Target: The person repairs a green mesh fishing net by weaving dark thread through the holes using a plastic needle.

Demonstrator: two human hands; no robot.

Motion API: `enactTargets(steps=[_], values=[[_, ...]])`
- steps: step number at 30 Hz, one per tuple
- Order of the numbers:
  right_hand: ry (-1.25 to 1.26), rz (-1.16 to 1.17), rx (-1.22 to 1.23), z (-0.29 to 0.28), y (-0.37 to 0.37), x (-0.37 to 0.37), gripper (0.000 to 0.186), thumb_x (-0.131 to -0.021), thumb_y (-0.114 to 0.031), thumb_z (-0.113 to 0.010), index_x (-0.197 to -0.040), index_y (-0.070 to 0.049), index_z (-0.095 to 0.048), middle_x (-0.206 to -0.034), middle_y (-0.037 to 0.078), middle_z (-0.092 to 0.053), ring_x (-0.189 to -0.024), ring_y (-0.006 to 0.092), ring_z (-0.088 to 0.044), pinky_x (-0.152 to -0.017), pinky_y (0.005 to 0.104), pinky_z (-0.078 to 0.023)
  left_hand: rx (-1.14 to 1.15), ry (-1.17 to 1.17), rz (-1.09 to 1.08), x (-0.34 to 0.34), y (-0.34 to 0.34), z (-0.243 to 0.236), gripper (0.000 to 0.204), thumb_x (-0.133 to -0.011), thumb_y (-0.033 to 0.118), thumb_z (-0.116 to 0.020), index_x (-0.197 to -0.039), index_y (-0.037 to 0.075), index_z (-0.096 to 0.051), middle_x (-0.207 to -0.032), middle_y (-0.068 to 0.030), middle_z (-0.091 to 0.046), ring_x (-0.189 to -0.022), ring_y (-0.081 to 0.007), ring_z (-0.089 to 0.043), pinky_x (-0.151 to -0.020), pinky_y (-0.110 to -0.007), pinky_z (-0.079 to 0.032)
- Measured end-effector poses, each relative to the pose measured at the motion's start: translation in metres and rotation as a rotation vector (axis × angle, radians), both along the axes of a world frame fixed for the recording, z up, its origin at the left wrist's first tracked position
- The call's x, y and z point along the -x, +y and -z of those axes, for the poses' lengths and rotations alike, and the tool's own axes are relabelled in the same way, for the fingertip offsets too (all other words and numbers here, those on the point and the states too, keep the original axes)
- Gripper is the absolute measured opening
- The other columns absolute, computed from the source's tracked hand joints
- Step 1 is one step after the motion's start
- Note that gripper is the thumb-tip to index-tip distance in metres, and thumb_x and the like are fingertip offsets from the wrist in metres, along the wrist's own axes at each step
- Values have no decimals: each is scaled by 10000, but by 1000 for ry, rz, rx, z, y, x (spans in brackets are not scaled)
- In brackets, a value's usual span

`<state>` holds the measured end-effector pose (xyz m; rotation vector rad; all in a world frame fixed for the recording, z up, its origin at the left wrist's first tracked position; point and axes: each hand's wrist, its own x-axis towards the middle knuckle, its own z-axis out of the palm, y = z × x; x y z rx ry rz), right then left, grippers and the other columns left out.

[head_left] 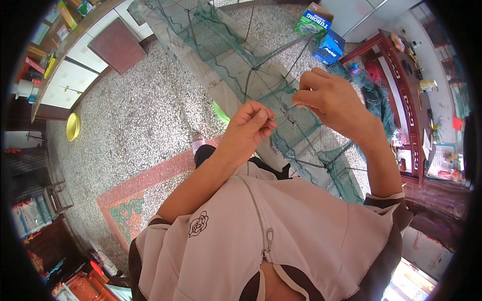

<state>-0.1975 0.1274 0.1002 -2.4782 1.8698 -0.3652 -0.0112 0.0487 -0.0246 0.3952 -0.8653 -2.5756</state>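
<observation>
A long green mesh net point(266, 95) with dark bars is stretching over the speckled floor point(155, 95), its long axis running diagonally from far left toward near right. I am seeing the left hand point(251, 122) hovering by its left edge, fingers curling inward, thumb meeting them; I cannot tell whether it is grasping anything. The right hand point(326, 103) is hanging above the mesh, thumb and index finger drawing together; what they may be pinching, I cannot make out. A blue box point(329, 47) is standing far right, beyond the net.
</observation>
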Motion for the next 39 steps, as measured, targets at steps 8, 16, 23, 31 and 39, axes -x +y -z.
enactTargets(steps=[8, 16, 23, 31, 39], values=[[50, -44, -29, 21, -3, 4, 113, -674, -30, -662, -762, -58, -597, -761, 46, -504, -762, 233, -533, -619, 344, -441, 3, 18, -23, 5, 9, 9, 86, -960, 139, -484, -929, 63, -512, -1101, -104, -540, -750, -75, -492, -693, -206, -412], [-264, 87, -83, 26, -1, -8, 124, -728, -9, -606, -823, -54, -540, -808, 89, -500, -823, 291, -530, -656, 378, -456, -135, 1, -9, 9, 9, 21, 86, -963, 117, -464, -908, 58, -491, -1077, -127, -557, -731, -82, -469, -669, -216, -423], [-405, 25, -103, 46, -3, -23, 206, -684, -60, -673, -862, -53, -569, -829, 97, -489, -836, 310, -534, -674, 392, -451, -463, 62, 27, 14, 13, 27, 48, -956, 88, -465, -918, 67, -486, -873, -52, -531, -734, -105, -485, -637, -230, -413], [-120, -15, 153, 48, -9, -44, 149, -685, -103, -682, -819, -124, -621, -816, 31, -509, -833, 215, -520, -704, 354, -392, -259, 79, -25, 14, 14, 9, 54, -923, 50, -497, -955, 83, -468, -852, -6, -520, -753, -93, -504, -633, -234, -412], [-577, -336, 188, 20, -3, -84, 122, -737, -78, -662, -847, -100, -613, -814, 52, -601, -743, 243, -579, -651, 316, -450, 644, -139, -197, 12, 17, 1, 165, -842, 54, -561, -994, 71, -499, -952, -25, -549, -894, -122, -533, -716, -286, -446]])
